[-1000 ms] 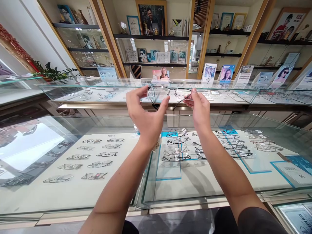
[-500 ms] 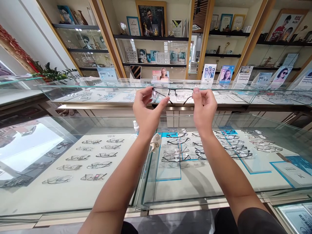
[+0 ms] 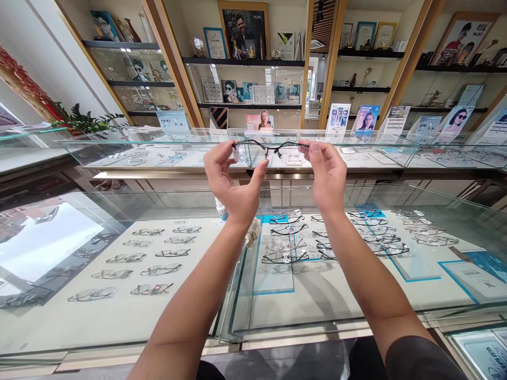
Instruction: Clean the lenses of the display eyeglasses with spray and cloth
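A pair of eyeglasses (image 3: 272, 150) with a dark upper rim and clear lenses is held up in front of me, above the glass counter. My left hand (image 3: 234, 184) has its fingers at the left end of the frame, its thumb raised apart below the left lens. At the right end, my right hand (image 3: 329, 179) pinches the frame between thumb and fingers. Below the hands stand a small white bottle (image 3: 221, 210) and a crumpled beige cloth (image 3: 253, 233), both partly hidden by my left forearm.
Under the glass of the near counter (image 3: 237, 330) lie rows of eyeglasses (image 3: 160, 269) on a pale base. A second glass counter (image 3: 174, 171) runs behind it, with upright advertising cards (image 3: 338, 120) on top. Shelves (image 3: 245, 62) with framed pictures line the back wall.
The eyeglasses have tilted, so the temples that hung below the lenses no longer show there. My left hand has shifted left and its thumb has come away from the lens area.
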`<action>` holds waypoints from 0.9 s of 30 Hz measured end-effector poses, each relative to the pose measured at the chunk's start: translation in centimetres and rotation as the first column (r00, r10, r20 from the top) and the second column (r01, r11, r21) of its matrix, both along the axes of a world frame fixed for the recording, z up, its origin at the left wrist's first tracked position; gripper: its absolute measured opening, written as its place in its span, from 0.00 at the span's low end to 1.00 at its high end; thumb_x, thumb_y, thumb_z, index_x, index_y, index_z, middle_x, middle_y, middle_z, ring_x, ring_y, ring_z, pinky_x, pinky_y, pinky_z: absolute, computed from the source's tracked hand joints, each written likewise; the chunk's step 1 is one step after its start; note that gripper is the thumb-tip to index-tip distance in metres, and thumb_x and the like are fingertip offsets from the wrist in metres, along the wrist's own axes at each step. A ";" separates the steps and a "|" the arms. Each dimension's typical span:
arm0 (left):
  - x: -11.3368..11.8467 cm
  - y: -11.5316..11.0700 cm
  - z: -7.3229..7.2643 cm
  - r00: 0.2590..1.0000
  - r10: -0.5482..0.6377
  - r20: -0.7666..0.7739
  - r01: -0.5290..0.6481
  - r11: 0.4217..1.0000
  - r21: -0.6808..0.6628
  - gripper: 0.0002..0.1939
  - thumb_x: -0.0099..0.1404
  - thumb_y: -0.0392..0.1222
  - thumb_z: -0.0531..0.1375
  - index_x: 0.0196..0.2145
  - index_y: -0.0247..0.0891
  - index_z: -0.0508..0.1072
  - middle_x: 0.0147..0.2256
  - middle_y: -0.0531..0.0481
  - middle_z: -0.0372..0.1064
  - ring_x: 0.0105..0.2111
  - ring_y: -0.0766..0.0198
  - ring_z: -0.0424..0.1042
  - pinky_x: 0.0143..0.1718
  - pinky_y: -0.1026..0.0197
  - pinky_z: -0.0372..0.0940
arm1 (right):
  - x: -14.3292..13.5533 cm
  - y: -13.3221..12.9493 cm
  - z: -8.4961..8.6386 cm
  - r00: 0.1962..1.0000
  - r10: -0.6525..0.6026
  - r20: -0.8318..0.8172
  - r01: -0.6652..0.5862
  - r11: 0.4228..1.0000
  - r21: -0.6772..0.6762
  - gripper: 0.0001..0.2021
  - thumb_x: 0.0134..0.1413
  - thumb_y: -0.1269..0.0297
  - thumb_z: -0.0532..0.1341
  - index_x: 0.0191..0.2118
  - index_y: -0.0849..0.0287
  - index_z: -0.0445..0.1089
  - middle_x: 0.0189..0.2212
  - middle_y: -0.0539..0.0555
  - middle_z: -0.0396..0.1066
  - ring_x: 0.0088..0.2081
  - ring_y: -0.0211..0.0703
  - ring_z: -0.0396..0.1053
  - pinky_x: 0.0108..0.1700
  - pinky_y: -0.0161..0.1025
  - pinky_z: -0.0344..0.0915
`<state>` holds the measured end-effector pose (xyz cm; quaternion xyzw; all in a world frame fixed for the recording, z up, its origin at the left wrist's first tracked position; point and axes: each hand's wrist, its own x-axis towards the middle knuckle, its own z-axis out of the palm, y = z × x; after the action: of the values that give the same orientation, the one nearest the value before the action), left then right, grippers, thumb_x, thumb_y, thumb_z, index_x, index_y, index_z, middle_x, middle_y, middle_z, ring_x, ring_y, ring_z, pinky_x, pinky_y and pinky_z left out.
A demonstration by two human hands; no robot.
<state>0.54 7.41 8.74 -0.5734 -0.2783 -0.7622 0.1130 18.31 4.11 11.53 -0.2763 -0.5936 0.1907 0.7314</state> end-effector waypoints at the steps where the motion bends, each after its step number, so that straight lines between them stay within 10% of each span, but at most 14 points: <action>1: 0.0 0.1 0.0 1.000 -0.015 -0.007 0.015 1.000 -0.017 0.32 0.66 0.60 0.70 0.61 0.48 0.65 0.59 0.41 0.67 0.59 0.50 0.72 0.57 0.48 0.71 | 0.0 -0.1 0.1 1.000 0.024 -0.010 -0.024 1.000 -0.020 0.21 0.68 0.38 0.60 0.46 0.49 0.77 0.51 0.54 0.81 0.55 0.49 0.78 0.62 0.50 0.73; 17: -0.5 1.2 0.0 0.987 -0.149 -0.061 0.141 0.983 -0.118 0.31 0.69 0.62 0.67 0.62 0.48 0.65 0.60 0.42 0.70 0.59 0.54 0.75 0.59 0.50 0.73 | 0.3 -0.6 0.4 0.987 0.163 0.006 -0.161 0.979 -0.122 0.19 0.68 0.41 0.61 0.46 0.49 0.80 0.44 0.53 0.83 0.53 0.50 0.79 0.63 0.54 0.73; 27: -1.5 -1.6 2.3 0.903 -0.144 -0.405 0.081 0.982 -0.170 0.31 0.63 0.58 0.73 0.59 0.46 0.73 0.56 0.43 0.76 0.58 0.50 0.76 0.57 0.48 0.74 | 3.7 -1.4 1.9 0.916 0.018 0.400 -0.016 1.000 -0.009 0.08 0.62 0.54 0.70 0.38 0.50 0.81 0.48 0.53 0.83 0.56 0.51 0.77 0.66 0.57 0.67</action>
<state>-0.98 5.81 11.05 -0.7441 -0.2706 -0.6052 0.0822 22.01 2.71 13.41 -0.3062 -0.7323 0.1380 0.5923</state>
